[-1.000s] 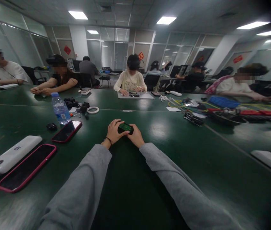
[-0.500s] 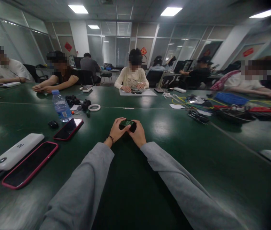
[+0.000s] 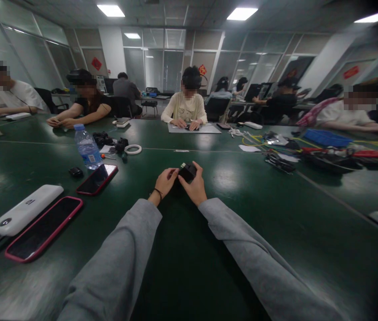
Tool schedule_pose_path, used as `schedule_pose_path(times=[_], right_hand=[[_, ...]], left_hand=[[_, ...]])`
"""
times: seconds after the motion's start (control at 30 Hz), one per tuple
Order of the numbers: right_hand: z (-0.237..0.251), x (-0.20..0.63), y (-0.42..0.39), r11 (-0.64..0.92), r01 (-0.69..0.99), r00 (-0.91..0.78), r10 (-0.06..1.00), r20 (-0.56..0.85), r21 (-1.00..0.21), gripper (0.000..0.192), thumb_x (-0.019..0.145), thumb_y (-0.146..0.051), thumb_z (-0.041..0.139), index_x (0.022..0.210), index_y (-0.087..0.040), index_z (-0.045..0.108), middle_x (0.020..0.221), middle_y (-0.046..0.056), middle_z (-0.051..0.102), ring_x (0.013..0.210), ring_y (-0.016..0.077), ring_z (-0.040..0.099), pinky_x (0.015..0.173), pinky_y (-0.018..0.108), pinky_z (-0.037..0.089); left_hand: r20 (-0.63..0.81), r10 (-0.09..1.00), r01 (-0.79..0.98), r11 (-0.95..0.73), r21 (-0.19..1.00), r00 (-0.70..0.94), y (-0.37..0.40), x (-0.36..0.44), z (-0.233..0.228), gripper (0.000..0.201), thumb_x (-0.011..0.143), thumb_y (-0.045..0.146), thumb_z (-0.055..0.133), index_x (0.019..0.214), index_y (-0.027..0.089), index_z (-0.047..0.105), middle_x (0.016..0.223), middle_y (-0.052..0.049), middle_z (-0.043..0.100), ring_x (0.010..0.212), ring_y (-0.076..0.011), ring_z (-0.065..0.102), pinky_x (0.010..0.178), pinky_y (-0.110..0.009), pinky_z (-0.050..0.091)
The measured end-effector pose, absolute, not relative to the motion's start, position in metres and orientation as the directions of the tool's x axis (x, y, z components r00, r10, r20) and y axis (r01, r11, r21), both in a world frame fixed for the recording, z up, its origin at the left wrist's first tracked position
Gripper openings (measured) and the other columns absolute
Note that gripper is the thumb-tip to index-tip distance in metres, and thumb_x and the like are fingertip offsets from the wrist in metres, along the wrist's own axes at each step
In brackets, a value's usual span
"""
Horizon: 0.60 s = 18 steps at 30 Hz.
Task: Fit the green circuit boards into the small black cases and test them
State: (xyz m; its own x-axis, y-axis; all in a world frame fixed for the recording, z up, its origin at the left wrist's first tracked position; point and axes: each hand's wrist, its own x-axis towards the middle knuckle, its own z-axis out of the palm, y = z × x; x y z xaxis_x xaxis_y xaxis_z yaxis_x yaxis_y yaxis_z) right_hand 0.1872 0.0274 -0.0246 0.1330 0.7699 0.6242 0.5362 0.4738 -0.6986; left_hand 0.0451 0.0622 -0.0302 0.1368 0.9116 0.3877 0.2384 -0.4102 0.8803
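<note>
A small black device with a pale end is held between both hands, just above the dark green table. My right hand wraps it from the right and below, fingers closed around it. My left hand pinches its left end with the fingertips. Both arms wear grey sleeves, and a thin dark band circles my left wrist.
To the left lie a red-cased phone, a larger pink-cased phone, a white power bank, a water bottle, a tape ring and small black parts. Cables and tools clutter the right. Several people sit across the table.
The device has been turned over: its green lit face no longer shows, and it now sits tilted and a little higher and to the right. The view has shifted slightly.
</note>
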Motion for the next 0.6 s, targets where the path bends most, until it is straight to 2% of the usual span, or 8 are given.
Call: schedule_pose_path(times=[0.13,0.23,0.33,0.43,0.6], right_hand=[[-0.030,0.187,0.033,0.465,0.459,0.062,0.834,0.549,-0.757,0.088,0.075,-0.038,0.062,0.143,-0.015,0.011,0.122,0.016,0.049,0.105,0.0248,0.056,0.091,0.041,0.046],[-0.033,0.187,0.036,0.469,0.420,0.010,0.854,0.521,-0.777,0.095,0.075,-0.036,0.063,0.144,-0.014,0.002,0.119,0.016,0.051,0.103,0.0247,0.057,0.090,0.040,0.046],[-0.032,0.186,0.035,0.484,0.394,-0.005,0.851,0.525,-0.781,0.096,0.076,-0.037,0.063,0.145,-0.016,-0.001,0.114,0.013,0.054,0.099,0.0226,0.059,0.088,0.038,0.048],[-0.029,0.185,0.030,0.478,0.418,-0.002,0.851,0.525,-0.773,0.092,0.078,-0.042,0.060,0.145,-0.019,0.001,0.106,0.010,0.058,0.090,0.0211,0.061,0.084,0.038,0.049],[-0.023,0.185,0.026,0.459,0.523,0.025,0.834,0.551,-0.718,0.077,0.080,-0.048,0.056,0.142,-0.022,0.020,0.109,0.010,0.057,0.091,0.0226,0.060,0.083,0.040,0.049]], left_hand=[[0.454,0.881,0.157,-0.471,0.868,0.128,0.061,0.047,-0.026,0.043,0.087,0.048,0.042,0.115,0.021,0.059,0.125,-0.008,0.054,0.120,-0.0177,0.045,0.104,-0.032,0.031],[0.403,0.899,0.051,-0.417,0.908,0.168,0.060,0.048,-0.024,0.045,0.088,0.049,0.039,0.119,0.021,0.057,0.125,-0.007,0.055,0.118,-0.0175,0.047,0.103,-0.032,0.032],[0.371,0.913,0.019,-0.380,0.925,0.171,0.060,0.047,-0.022,0.046,0.086,0.051,0.042,0.114,0.019,0.060,0.117,-0.007,0.060,0.111,-0.0187,0.052,0.099,-0.031,0.036],[0.270,0.948,-0.010,-0.272,0.962,0.166,0.060,0.045,-0.022,0.051,0.084,0.057,0.041,0.105,0.016,0.063,0.105,-0.008,0.064,0.100,-0.0200,0.057,0.092,-0.032,0.041],[0.080,0.972,-0.193,-0.036,0.981,0.223,0.058,0.047,-0.023,0.061,0.078,0.065,0.044,0.105,0.014,0.063,0.097,-0.010,0.066,0.091,-0.0203,0.060,0.081,-0.031,0.046]])
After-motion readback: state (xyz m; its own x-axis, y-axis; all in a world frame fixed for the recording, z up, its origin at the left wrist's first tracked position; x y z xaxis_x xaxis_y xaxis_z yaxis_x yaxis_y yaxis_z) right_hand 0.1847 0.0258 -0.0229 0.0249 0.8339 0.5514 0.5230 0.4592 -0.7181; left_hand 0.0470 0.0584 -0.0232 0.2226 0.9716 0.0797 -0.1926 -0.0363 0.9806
